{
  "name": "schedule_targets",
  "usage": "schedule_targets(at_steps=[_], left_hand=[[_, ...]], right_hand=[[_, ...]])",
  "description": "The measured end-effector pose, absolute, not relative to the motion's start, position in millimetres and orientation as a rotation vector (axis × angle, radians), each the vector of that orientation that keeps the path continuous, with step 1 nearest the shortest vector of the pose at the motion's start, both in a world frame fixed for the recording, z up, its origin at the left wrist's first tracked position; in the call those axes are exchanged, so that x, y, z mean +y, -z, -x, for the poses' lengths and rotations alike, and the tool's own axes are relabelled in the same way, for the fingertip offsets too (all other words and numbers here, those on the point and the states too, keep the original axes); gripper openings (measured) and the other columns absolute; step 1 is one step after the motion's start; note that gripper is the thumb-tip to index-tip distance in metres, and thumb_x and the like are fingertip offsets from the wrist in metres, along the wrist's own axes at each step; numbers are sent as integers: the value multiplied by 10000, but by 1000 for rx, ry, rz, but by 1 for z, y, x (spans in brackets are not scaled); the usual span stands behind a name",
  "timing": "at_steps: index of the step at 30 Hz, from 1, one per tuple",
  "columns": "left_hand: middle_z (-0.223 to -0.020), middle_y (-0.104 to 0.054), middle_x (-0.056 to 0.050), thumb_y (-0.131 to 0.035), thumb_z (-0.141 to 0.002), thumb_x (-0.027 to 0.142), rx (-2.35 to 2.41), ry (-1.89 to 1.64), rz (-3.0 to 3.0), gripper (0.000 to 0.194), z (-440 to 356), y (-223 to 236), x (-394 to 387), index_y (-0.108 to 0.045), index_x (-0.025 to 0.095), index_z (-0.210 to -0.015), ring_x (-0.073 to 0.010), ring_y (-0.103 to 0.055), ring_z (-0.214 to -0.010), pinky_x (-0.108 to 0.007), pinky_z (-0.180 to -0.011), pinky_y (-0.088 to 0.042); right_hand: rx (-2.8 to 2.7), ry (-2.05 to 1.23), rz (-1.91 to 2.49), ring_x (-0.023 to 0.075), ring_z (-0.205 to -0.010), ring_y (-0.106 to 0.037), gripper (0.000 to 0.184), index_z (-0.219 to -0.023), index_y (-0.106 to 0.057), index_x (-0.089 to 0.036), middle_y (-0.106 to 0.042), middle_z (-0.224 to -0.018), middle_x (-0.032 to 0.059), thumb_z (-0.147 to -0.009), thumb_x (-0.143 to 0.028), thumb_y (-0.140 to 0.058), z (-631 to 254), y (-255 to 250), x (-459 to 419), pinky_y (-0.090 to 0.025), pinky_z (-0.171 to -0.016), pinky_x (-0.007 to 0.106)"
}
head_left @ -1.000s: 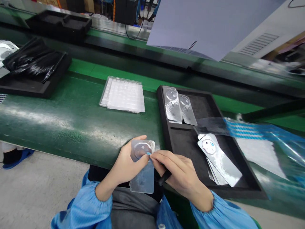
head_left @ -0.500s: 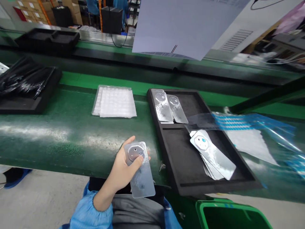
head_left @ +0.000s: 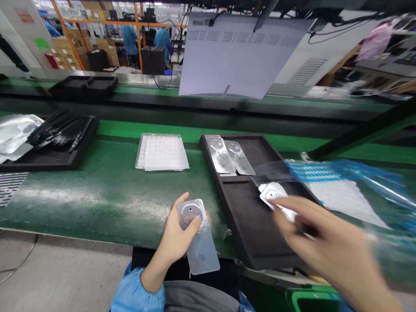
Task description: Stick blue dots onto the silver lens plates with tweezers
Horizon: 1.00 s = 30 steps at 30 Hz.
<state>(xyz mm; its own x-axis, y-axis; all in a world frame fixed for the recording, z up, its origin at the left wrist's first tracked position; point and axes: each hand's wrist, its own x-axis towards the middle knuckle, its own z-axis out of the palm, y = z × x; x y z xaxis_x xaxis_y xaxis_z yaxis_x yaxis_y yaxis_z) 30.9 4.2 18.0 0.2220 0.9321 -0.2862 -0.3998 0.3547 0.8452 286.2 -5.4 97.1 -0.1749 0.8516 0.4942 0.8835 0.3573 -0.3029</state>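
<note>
My left hand (head_left: 175,238) is closed on a silvery phone back cover (head_left: 204,253), the thumb lying beside its round camera area. The cover is tilted above the front edge of the bench. Smeared by motion, my right hand (head_left: 328,242) reaches over a fanned stack of similar covers (head_left: 272,190) in the near compartment of a black tray (head_left: 248,229). Its fingertips overlap the stack, and I cannot tell whether they grip it. Two piles of covers (head_left: 222,159) rest in the far compartment.
A clear plastic case with white sheets (head_left: 164,152) lies left of the tray. Blue-striped film (head_left: 315,170) crosses the tray's right edge. Another black tray (head_left: 73,158) holds black bags at left. A green bin (head_left: 312,299) stands below the bench. A paper sheet (head_left: 240,56) hangs ahead.
My right hand has come into view from the right and now covers much of the near stack. My left hand still holds its cover. The camera view has tilted upward.
</note>
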Motion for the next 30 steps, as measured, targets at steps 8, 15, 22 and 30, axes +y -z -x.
schedule_targets(at_steps=[8,15,22,30], left_hand=[[-1090,-803,-129,-788,-823,251,884,-1117,-702,832,-35,-13,2,-364,111,-1524,-232,-774,-959,-338,-872,-586],[-1108,-802,-112,-685,-848,122,879,-1124,-751,742,-35,-11,1,-383,119,-1525,-230,-772,-1008,-357,-933,-578],[-1156,-796,-130,-664,-870,119,880,-1107,-770,726,-33,-7,0,-382,127,-1540,-251,-766,-1036,-405,-970,-572],[-1148,-795,-136,-698,-869,142,864,-1101,-753,752,-33,-12,0,-369,104,-1544,-249,-764,-1036,-398,-973,-571]], right_hand=[[-2440,-143,1456,223,-950,-748,32,-960,-756,-175,-785,-1021,59,-942,-176,-730,-168,-76,212,-606,-874,373],[-2634,-156,1442,212,-1015,-708,183,-1060,-719,-177,-731,-1126,66,-1028,-352,-676,-161,-59,248,-594,-928,417],[-2650,-161,1521,228,-1062,-697,205,-1118,-710,-176,-716,-1184,74,-1031,-357,-670,-159,-52,254,-588,-947,437],[-2711,-137,1597,219,-1005,-707,212,-1107,-707,-172,-720,-1129,62,-1029,-367,-674,-154,-60,253,-602,-895,411]])
